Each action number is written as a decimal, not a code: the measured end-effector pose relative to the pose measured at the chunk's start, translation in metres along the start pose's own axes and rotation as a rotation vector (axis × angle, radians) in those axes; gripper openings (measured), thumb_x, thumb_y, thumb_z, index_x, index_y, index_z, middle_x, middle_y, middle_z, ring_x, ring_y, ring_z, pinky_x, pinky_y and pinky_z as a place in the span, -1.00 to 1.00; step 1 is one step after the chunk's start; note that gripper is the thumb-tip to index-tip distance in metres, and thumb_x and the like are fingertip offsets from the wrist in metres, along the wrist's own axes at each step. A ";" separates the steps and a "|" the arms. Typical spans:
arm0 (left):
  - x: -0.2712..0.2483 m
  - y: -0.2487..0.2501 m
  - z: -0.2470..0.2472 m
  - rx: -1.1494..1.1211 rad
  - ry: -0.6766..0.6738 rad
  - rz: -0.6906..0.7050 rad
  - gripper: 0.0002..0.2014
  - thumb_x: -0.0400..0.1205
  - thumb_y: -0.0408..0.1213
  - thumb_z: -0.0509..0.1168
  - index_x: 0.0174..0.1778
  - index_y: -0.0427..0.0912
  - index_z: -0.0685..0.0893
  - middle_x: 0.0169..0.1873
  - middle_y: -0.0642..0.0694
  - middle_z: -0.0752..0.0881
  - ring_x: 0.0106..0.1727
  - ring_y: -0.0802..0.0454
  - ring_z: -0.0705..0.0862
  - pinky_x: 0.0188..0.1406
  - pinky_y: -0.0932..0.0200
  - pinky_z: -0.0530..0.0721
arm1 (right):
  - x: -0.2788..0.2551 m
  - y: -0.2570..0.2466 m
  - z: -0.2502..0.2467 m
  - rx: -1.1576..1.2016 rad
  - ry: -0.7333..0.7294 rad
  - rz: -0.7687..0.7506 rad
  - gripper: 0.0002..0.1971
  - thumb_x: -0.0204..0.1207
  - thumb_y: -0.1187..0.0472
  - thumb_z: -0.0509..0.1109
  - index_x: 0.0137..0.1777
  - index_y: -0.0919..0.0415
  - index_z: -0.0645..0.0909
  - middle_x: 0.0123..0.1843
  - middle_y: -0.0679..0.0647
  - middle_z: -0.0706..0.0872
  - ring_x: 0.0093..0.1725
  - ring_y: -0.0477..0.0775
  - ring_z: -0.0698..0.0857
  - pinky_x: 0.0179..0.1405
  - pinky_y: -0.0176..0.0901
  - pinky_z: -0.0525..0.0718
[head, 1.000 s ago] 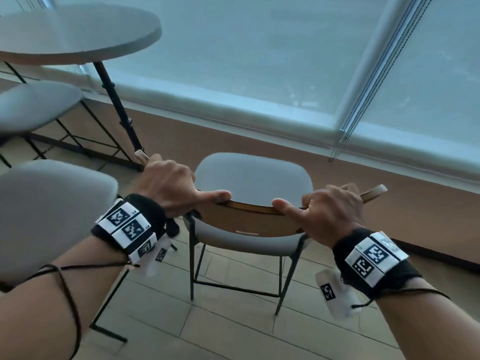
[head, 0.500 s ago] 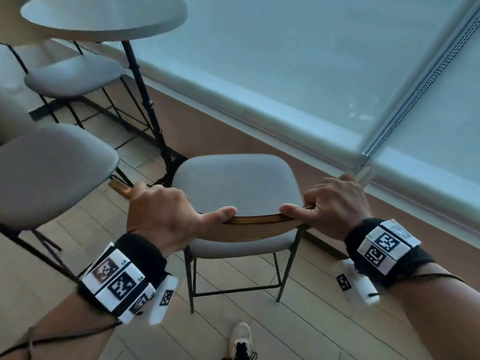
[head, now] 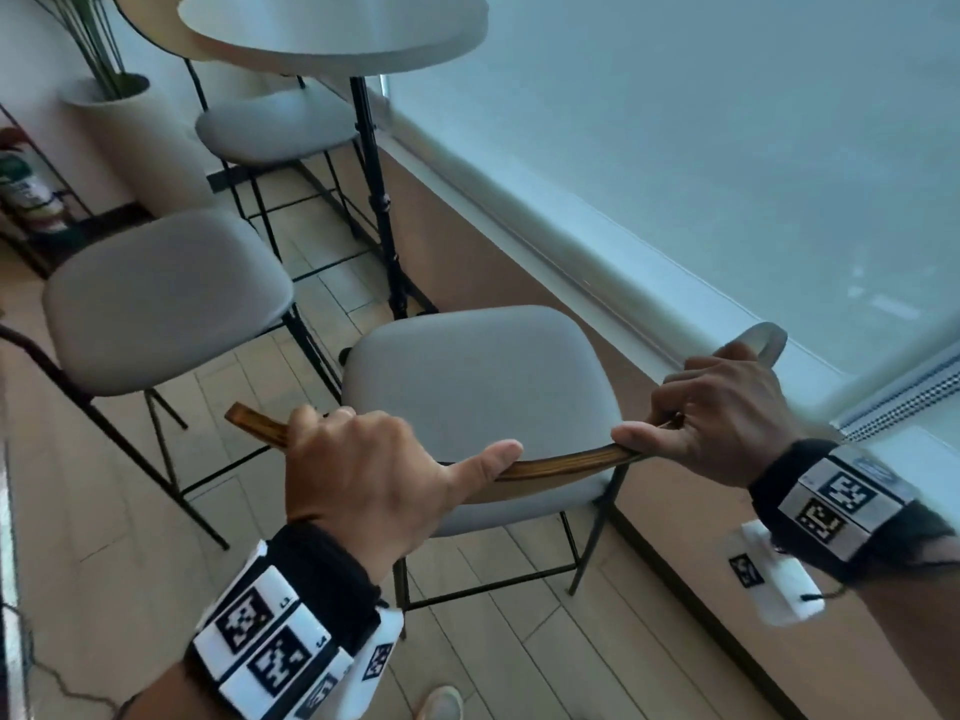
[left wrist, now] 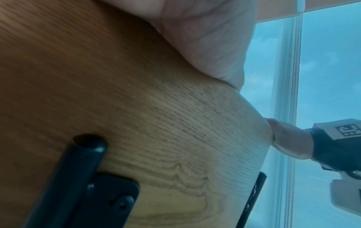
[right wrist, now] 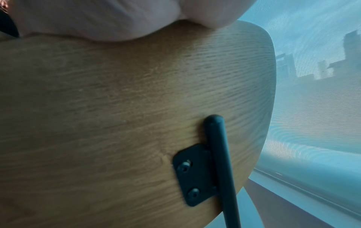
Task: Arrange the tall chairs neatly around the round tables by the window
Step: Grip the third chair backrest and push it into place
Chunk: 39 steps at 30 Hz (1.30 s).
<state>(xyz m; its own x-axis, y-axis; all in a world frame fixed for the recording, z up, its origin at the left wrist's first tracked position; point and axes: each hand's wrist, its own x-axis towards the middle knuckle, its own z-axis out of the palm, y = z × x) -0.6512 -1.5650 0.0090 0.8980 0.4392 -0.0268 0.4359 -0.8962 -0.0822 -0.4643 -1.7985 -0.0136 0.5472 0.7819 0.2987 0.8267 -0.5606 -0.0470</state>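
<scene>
A tall chair with a grey seat (head: 478,387) and a curved wooden backrest (head: 561,462) stands in front of me beside the window wall. My left hand (head: 363,470) grips the backrest's left end, thumb along its top edge. My right hand (head: 727,423) grips its right end the same way. The wrist views show the backrest's wood grain (left wrist: 136,108) (right wrist: 126,100) with black metal brackets (right wrist: 195,174). A round white table (head: 332,28) on a black post stands beyond the chair.
Two more grey-seated tall chairs stand near the table, one at the left (head: 166,298), one behind the post (head: 275,127). A white planter (head: 135,137) and a fire extinguisher (head: 26,194) sit by the far left wall. The window sill (head: 623,262) runs along the right.
With both hands still gripping its backrest, the chair has turned and shifted toward the round table. The table and the other chairs now lie more to the middle of the view.
</scene>
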 end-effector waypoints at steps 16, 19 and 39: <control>0.046 0.120 -0.015 -0.075 0.004 -0.369 0.08 0.23 0.74 -0.49 -0.57 -0.16 0.61 -0.56 -0.13 0.61 -0.39 -0.10 0.58 0.07 -0.12 0.41 | 0.091 0.137 0.018 0.159 0.002 -0.330 -0.15 0.38 -0.64 -0.15 -0.63 0.01 0.61 -0.66 -0.13 0.43 -0.49 -0.05 0.45 -0.10 0.00 0.36; 0.060 0.132 -0.016 -0.070 0.021 -0.400 0.09 0.23 0.74 -0.47 -0.58 -0.17 0.61 -0.57 -0.13 0.60 -0.40 -0.10 0.56 0.05 -0.11 0.40 | 0.103 0.152 0.021 0.168 0.007 -0.346 -0.16 0.38 -0.64 -0.13 -0.64 0.00 0.59 -0.67 -0.15 0.38 -0.48 -0.05 0.44 -0.09 -0.06 0.25; 0.096 0.159 -0.014 -0.094 0.056 -0.428 0.04 0.24 0.75 -0.41 -0.59 -0.16 0.58 -0.57 -0.14 0.56 -0.37 -0.12 0.55 0.10 -0.16 0.40 | 0.124 0.192 0.023 0.177 -0.002 -0.328 -0.38 0.36 -0.66 -0.15 -0.64 -0.24 0.31 -0.67 -0.17 0.38 -0.47 -0.01 0.44 -0.12 -0.06 0.21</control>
<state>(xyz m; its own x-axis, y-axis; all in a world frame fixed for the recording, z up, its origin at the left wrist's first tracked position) -0.4950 -1.6660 0.0073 0.6359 0.7705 0.0439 0.7707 -0.6370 0.0169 -0.2346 -1.8037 -0.0072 0.2495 0.9128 0.3234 0.9679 -0.2246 -0.1130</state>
